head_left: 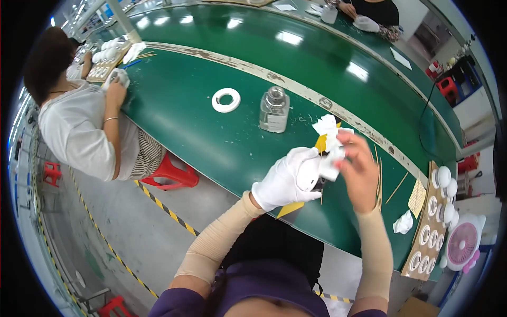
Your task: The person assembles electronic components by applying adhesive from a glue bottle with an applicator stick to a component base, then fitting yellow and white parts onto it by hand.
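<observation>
A white glove covers my left hand [282, 179], which is closed around a round white plastic part [306, 177] with a small dark slot in its face. Bare and slightly blurred, my right hand [360, 171] pinches a white wipe [330, 166] against the part's right side. Behind the hands, crumpled white tissue [324, 125] lies on the green table. Further left stand a clear bottle [274, 113] and a flat white ring [217, 100]. Dark material shows below the part, too hidden to name.
Thin wooden sticks [378, 179] and a crumpled wipe [403, 223] lie to the right. Beyond them is a board [412, 253] bearing several white round parts, beside a pink fan [461, 244]. A co-worker [79, 127] sits at left on a red stool [179, 177]; another sits across the table.
</observation>
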A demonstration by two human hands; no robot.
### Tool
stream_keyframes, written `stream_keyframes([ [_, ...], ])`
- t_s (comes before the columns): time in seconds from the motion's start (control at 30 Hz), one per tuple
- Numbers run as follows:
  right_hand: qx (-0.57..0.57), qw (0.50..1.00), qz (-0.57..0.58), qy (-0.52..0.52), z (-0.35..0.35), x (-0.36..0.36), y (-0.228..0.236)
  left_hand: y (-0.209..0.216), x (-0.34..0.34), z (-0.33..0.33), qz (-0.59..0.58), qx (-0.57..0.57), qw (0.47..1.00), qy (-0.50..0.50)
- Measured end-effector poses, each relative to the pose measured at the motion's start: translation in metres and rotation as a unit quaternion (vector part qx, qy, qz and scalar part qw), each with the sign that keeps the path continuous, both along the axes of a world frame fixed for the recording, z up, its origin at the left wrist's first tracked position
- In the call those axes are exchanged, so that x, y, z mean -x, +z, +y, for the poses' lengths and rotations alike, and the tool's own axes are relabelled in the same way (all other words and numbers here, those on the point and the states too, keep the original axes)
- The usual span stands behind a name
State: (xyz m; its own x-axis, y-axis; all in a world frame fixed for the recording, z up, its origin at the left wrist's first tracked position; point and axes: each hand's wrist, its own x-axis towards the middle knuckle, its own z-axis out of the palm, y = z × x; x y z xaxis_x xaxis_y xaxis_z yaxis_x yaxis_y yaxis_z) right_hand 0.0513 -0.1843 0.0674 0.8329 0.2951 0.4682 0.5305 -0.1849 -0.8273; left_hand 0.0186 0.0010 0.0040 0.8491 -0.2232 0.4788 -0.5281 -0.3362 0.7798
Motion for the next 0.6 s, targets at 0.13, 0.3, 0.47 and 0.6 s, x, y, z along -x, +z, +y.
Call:
stream_keyframes([
  [0.13,0.033,0.998,0.055,0.009,-0.006,0.048,-0.036,-0.007,0.004,-0.008,0.008,0.038,0.999,-0.026],
  [0.3,0.012,0.997,0.021,-0.074,0.014,0.057,-0.042,-0.013,0.006,-0.008,-0.007,0.048,0.999,-0.020],
  [0.47,-0.041,0.989,0.047,-0.135,0.030,0.047,-0.044,-0.015,0.003,-0.009,-0.027,0.026,0.999,-0.001],
  [0.6,-0.084,0.965,0.173,-0.177,0.020,0.028,-0.050,-0.018,0.000,-0.009,0.005,0.031,0.999,-0.003],
])
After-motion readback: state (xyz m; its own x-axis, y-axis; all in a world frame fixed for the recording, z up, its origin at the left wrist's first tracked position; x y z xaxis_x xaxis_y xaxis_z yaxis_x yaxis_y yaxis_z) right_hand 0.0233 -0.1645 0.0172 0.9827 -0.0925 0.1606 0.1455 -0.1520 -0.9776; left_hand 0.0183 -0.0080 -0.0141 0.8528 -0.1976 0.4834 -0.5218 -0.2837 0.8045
